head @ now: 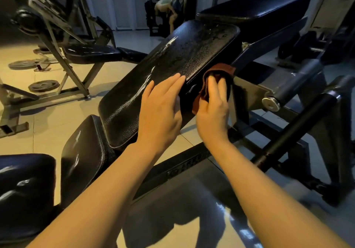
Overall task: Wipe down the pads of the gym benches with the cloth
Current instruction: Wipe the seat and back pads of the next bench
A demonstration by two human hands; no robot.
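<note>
R hand [212, 113] grip clenched on brown cloth [215, 74] at bench pad [172, 59] side edge; L hand [161, 105] flat, released, on pad.

A brown cloth [215, 82] is pressed by the right hand [212, 111] against the right edge of the tilted black pad [172, 70], on which the left hand [161, 109] is laid flat

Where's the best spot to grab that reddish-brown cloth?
Grip the bunched fold of the reddish-brown cloth from the bench's right side, where the right hand already holds it against the black textured pad's edge; its lower corner hangs loose.
</note>
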